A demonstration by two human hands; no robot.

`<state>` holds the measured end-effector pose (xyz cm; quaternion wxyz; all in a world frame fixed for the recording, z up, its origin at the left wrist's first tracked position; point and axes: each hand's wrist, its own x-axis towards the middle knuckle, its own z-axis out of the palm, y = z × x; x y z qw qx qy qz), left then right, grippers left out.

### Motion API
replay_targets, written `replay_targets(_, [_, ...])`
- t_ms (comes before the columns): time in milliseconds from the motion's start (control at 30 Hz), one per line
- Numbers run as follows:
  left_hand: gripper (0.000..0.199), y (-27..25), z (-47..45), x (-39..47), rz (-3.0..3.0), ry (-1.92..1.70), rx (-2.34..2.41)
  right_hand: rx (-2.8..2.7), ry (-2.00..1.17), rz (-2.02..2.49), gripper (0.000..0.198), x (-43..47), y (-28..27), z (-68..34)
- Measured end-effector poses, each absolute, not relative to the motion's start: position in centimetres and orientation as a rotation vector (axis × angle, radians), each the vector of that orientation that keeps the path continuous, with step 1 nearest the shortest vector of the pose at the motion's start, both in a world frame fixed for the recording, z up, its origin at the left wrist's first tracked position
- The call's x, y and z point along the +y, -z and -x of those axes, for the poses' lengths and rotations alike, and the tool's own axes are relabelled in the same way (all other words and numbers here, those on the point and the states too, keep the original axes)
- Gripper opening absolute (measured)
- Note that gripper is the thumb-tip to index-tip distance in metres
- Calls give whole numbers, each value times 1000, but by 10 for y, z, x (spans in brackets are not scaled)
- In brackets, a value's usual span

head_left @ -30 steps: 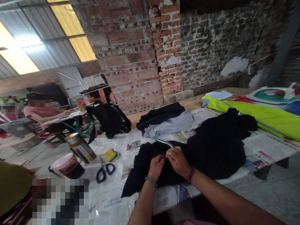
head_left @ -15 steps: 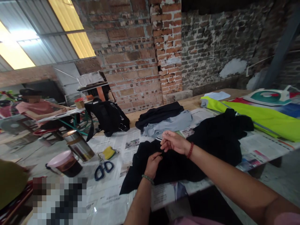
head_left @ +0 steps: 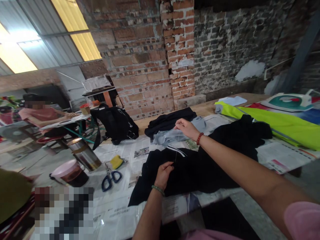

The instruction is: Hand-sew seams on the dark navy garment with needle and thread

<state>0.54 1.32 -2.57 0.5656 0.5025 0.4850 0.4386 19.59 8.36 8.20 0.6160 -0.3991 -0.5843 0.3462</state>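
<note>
A black garment with a white-striped band lies spread on the newspaper in front of me. My left hand, a green bead bracelet at its wrist, pinches a fold of this cloth. Above and to the right, my right hand is raised over the garment with thumb and fingertips pressed together. A thin thread shows faintly between the two hands, rising from the cloth near my left fingertips. Whether a needle sits in my right fingertips is too small to tell.
Scissors, a yellow sponge-like piece, a lidded pink cup and a steel tumbler stand left. Behind are a black bag and folded grey cloth. Rightward lie a neon-yellow garment and an iron. A person sits far left.
My right hand has risen up and away from the left hand, drawing the thread out between them. The striped band is now uncovered. My left hand stays on the cloth.
</note>
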Motion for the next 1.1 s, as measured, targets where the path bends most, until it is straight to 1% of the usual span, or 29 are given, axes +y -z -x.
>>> replay_targets(267, [18, 25, -5, 11, -1182, -1036, 1149, -1408, -265, 986, 12, 91, -99, -208])
replay_targets(467, [17, 23, -6, 11, -1159, -1023, 1123, -1460, 97, 1022, 14, 88, -100, -215])
replay_targets(567, [16, 23, -6, 11, -1151, -1009, 1125, -1526, 219, 1012, 14, 89, -100, -219])
replay_targets(667, [15, 23, -6, 10, -1139, -1012, 1117, -1525, 246, 998, 14, 91, -104, -223])
replay_targets(733, [15, 23, -6, 10, -1143, -1024, 1107, -1479, 201, 992, 14, 88, -107, -222])
replay_targets(800, [15, 23, -6, 10, -1159, -1028, 1095, -1426, 61, 980, 14, 77, -108, -213])
replay_targets(900, [17, 23, -6, 11, -1181, -1006, 1074, -1415, -387, 942, 17, 42, -97, -187])
replay_targets(1000, [15, 23, -4, 12, -1271, -1010, 1049, -1557, -873, 917, 21, -3, -65, -155])
replay_targets(1067, [12, 23, -3, 13, -1378, -1043, 1046, -1613, -1087, 908, 21, -27, -37, -141])
replay_targets(1100, [12, 22, -1, 13, -1439, -1057, 1065, -1612, -1111, 947, 21, -35, -23, -137])
